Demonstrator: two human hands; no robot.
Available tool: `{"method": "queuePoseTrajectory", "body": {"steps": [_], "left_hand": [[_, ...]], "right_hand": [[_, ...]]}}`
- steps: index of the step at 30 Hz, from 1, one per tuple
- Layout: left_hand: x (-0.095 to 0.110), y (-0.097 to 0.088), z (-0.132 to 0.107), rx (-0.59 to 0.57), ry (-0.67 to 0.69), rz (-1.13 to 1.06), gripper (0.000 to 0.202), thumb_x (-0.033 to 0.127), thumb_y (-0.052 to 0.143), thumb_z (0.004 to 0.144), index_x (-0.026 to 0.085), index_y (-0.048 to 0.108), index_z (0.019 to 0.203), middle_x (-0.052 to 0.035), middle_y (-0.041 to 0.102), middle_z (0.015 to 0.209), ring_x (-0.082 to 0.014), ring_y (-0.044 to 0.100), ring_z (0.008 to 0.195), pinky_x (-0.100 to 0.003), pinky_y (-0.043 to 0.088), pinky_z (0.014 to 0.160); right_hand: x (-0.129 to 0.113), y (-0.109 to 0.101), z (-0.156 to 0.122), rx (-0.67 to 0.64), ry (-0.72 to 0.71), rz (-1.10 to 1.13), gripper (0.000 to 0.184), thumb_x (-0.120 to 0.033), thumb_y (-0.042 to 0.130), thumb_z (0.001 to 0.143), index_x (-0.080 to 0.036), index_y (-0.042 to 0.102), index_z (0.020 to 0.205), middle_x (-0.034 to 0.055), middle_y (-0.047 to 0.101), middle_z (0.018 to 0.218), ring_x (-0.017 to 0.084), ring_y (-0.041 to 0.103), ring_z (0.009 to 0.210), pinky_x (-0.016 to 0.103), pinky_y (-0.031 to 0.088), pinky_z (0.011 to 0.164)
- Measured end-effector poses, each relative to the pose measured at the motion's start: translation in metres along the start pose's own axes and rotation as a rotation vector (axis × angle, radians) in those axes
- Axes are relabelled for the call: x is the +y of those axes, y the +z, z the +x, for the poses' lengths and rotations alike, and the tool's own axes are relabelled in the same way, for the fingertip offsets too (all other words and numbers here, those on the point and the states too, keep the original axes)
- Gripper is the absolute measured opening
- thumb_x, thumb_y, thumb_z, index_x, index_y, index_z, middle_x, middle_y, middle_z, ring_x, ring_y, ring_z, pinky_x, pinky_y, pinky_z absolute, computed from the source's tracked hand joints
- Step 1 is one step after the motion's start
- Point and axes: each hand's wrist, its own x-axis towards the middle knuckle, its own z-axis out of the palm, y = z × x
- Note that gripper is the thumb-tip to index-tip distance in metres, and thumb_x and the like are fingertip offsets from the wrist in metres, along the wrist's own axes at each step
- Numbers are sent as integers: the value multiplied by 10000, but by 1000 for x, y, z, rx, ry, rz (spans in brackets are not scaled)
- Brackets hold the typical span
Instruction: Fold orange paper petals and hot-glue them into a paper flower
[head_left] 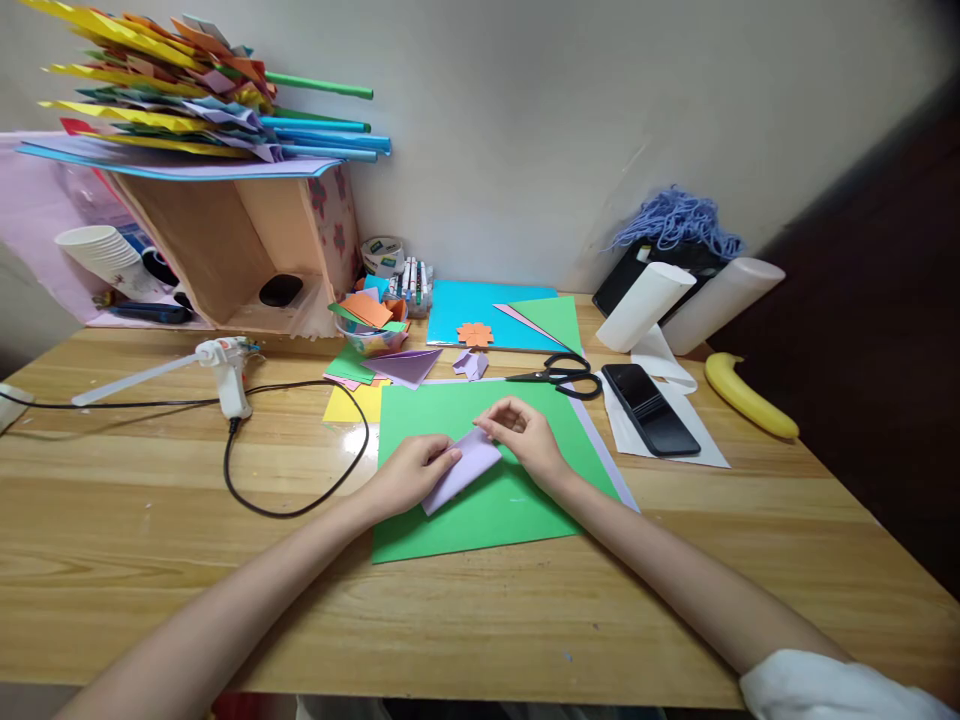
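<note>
A piece of folded lilac paper (459, 480) is held between my two hands, over a large green sheet (510, 520). My left hand (412, 470) grips its left side, thumb on top. At the upper right corner, my right hand (521, 432) pinches the paper between thumb and fingertips. Just beyond the green sheet lie black-handled scissors (559, 375), a small lilac paper shape (470, 364) and a folded purple paper piece (409, 367). An orange paper flower (475, 335) rests on a blue sheet (454, 305) farther back.
On the left a white glue gun (229, 380) stands with its black cable looped on the table. A phone (651, 410) and a banana (750, 397) lie at right, near paper rolls (646, 305). Behind are an open box (225, 240) and a cup of paper scraps (371, 320).
</note>
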Motion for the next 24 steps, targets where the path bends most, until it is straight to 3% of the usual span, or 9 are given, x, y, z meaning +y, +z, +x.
{"method": "queuePoseTrajectory", "body": {"steps": [5, 12, 15, 20, 24], "left_hand": [[-3, -1, 1, -29, -8, -61, 345, 401, 400, 834, 163, 449, 589, 36, 387, 539, -107, 354, 524, -224, 244, 483], [-5, -1, 2, 36, -90, -239, 333, 443, 423, 823, 154, 549, 716, -9, 577, 629, -147, 523, 574, -228, 353, 503], [-6, 0, 3, 66, -101, -308, 347, 466, 434, 817, 151, 554, 735, -11, 599, 626, -150, 546, 555, -229, 370, 495], [-8, 2, 3, 155, -131, -372, 354, 485, 449, 810, 147, 551, 781, 1, 581, 634, -153, 565, 545, -228, 377, 476], [-8, 6, 2, 212, -105, -349, 335, 471, 435, 828, 156, 538, 776, 7, 568, 649, -146, 562, 561, -228, 385, 497]], "right_hand": [[3, -5, 6, 102, -18, -43, 312, -433, 709, 645, -170, 544, 678, 18, 606, 688, 126, 548, 605, 266, 449, 625], [9, -9, 7, 163, -9, 10, 354, -377, 777, 566, -172, 553, 747, 8, 618, 692, 145, 595, 641, 271, 482, 627], [7, -9, 7, 116, 18, 39, 354, -380, 756, 603, -176, 558, 813, 19, 657, 695, 160, 623, 660, 282, 492, 638], [0, -4, 4, -24, 32, 58, 344, -447, 597, 757, -168, 593, 959, 65, 678, 860, 171, 633, 783, 293, 502, 687], [-2, 4, -3, -164, 45, -12, 325, -466, 547, 788, -154, 601, 860, 25, 617, 718, 130, 575, 621, 244, 458, 550]]}}
